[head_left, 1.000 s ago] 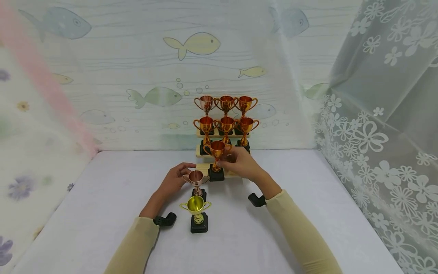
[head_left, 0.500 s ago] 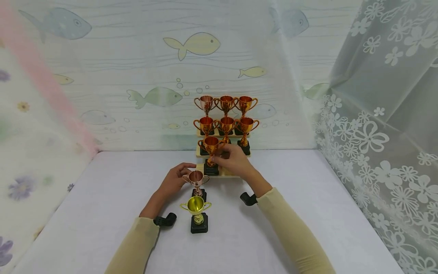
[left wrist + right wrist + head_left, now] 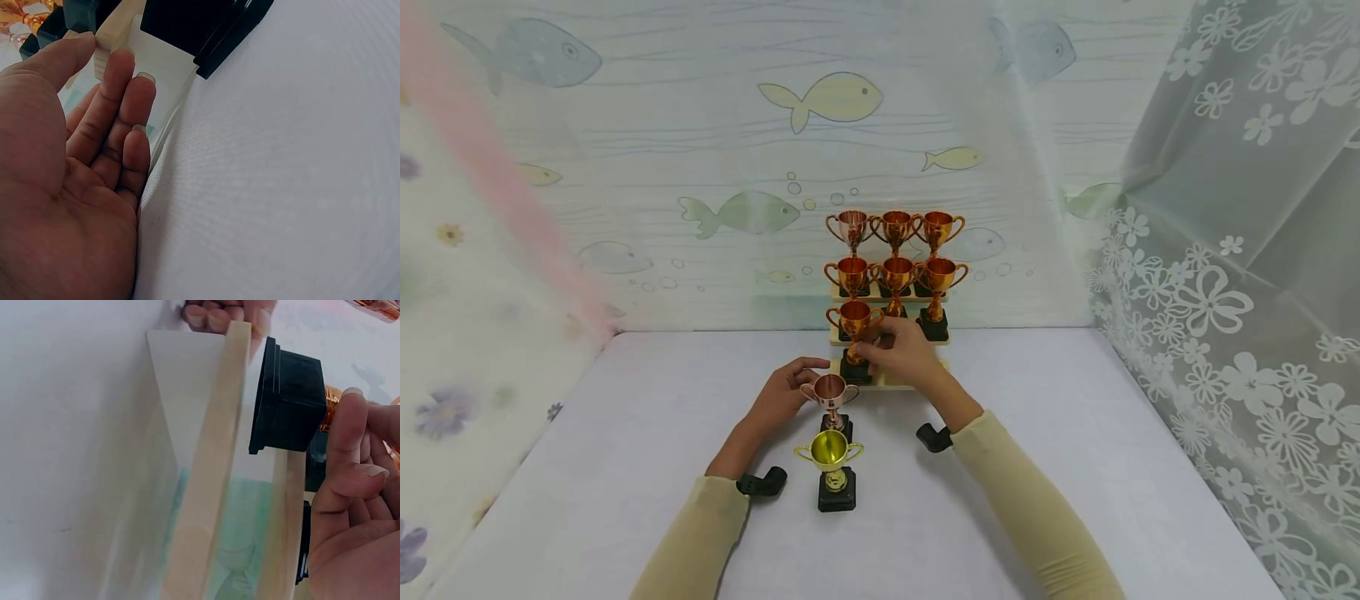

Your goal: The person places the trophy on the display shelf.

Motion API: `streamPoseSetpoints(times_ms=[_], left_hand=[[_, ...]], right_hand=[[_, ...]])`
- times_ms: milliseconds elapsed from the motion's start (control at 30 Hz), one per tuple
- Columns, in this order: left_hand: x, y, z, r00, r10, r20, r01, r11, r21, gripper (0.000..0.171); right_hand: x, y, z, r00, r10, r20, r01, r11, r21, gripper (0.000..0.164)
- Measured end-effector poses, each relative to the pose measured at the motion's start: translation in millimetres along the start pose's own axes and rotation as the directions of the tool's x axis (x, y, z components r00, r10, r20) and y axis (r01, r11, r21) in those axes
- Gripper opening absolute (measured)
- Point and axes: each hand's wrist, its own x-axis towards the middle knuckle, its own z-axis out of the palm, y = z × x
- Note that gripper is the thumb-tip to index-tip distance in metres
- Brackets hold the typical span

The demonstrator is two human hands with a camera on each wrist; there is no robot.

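Observation:
In the head view my right hand (image 3: 904,350) pinches a copper-orange trophy cup (image 3: 855,319) by its stem, upright at the left part of the lowest step of a wooden tiered stand (image 3: 895,386). The right wrist view shows the black base (image 3: 287,397) a little above the lowest shelf board (image 3: 209,462). My left hand (image 3: 784,390) holds the left end of that board between thumb and fingers. Just in front of it stand a rose-gold trophy (image 3: 831,392) and a yellow-gold trophy (image 3: 829,450) on the table, one before the other.
Several copper and orange trophies (image 3: 897,273) stand in two rows on the upper steps, close behind my right hand. A fish-patterned curtain (image 3: 737,150) hangs behind the stand. White tablecloth (image 3: 1037,500) spreads around it, with a lace curtain (image 3: 1247,333) at the right.
My right hand has carried the orange trophy leftward and slightly back along the lowest step. My left hand and the two front trophies have kept their places.

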Motion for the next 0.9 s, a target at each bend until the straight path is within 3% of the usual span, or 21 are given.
streamPoseSetpoints(times_ms=[333, 900], left_hand=[[1.3, -1.3, -1.6, 1.0, -0.012, -0.004, 0.012, 0.999, 0.044, 0.045], [-2.6, 7.2, 1.3, 1.0, -0.01, -0.005, 0.01, 1.0, 0.028, 0.045]], right_hand=[[2.1, 6.2, 5.1, 1.0, -0.009, -0.029, 0.01, 1.0, 0.02, 0.015], [-1.6, 9.3, 6.2, 0.999, -0.014, -0.03, 0.015, 1.0, 0.023, 0.012]])
